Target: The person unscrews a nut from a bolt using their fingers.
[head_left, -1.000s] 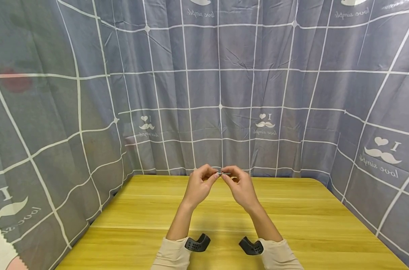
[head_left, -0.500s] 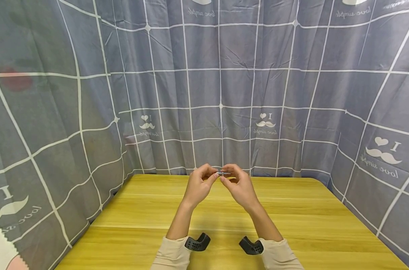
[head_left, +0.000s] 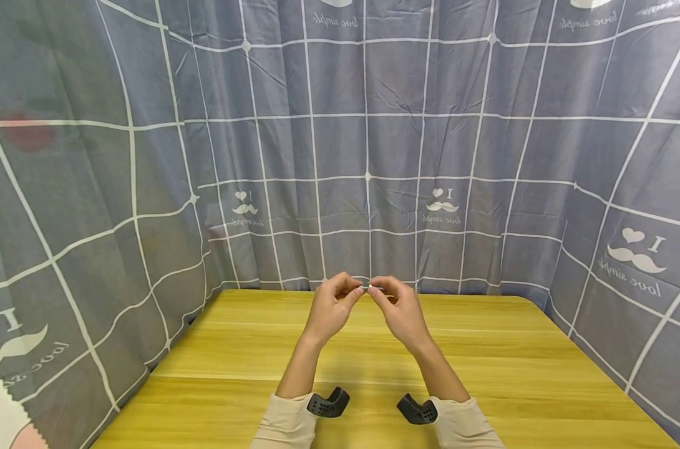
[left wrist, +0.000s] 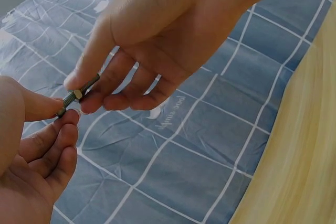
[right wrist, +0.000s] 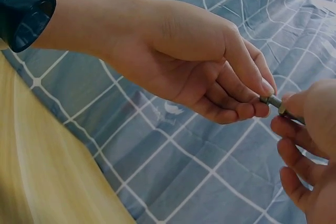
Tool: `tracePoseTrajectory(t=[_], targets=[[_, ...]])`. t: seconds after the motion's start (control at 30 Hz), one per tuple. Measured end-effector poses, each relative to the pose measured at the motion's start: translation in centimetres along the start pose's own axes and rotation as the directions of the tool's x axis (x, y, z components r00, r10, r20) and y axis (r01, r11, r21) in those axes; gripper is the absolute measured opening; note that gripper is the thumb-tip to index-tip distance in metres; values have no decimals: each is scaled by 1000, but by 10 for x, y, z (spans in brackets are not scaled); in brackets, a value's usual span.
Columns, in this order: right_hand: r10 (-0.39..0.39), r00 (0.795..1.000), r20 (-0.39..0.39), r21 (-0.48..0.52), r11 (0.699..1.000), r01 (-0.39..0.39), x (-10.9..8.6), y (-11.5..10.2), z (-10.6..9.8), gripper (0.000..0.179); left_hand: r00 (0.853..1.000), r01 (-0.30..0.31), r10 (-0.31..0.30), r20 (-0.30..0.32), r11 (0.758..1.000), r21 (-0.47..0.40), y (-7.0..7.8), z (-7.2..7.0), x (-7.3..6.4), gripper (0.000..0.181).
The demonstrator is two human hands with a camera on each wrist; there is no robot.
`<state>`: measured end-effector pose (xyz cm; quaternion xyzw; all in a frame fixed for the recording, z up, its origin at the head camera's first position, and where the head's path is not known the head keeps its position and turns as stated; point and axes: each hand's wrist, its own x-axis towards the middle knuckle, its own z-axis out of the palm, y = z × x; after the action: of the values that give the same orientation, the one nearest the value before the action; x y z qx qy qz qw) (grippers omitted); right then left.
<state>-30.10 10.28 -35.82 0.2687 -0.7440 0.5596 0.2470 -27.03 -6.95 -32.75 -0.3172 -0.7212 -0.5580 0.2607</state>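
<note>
Both hands meet over the far part of the table, in front of the curtain. My left hand [head_left: 330, 312] pinches one end of a small metal bolt [left wrist: 68, 99] between thumb and fingertips. On the bolt's thread sits a hex nut [left wrist: 78, 94], part of the way along. My right hand [head_left: 400, 315] has its thumb and index fingertip around the nut, also seen as the nut [right wrist: 282, 109] in the right wrist view. Beyond the nut the threaded end sticks out towards the right palm. The bolt's end in the left fingertips is partly covered.
A wooden table [head_left: 368, 374] lies under the forearms. A grey-blue checked curtain [head_left: 340, 149] surrounds it at the back and sides. Black devices are strapped near the left wrist [head_left: 329, 403] and the right wrist [head_left: 417, 410].
Half a second ago the right thumb and index finger were spread from the nut; now they are together on it again. The left hand has stayed in place with the bolt.
</note>
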Motion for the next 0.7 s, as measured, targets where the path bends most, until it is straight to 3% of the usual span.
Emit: tracePoseTrajectory(t=[0.27, 0.4, 0.6, 0.7], targets=[[3, 1000, 17, 30, 1000, -3, 1, -1, 0, 26, 1000, 14, -14, 7, 1000, -10, 0, 0, 1, 5], [-1, 1000, 14, 20, 1000, 1, 0, -5, 1, 19, 1000, 8, -8, 10, 1000, -12, 0, 0, 0, 5], [-9, 1000, 24, 10, 1000, 9, 1, 1, 0, 29, 1000, 9, -9, 13, 1000, 3, 0, 0, 0, 5], [-10, 1000, 7, -5, 1000, 10, 1, 3, 0, 22, 1000, 7, -7, 10, 1000, -1, 0, 1, 0, 5]])
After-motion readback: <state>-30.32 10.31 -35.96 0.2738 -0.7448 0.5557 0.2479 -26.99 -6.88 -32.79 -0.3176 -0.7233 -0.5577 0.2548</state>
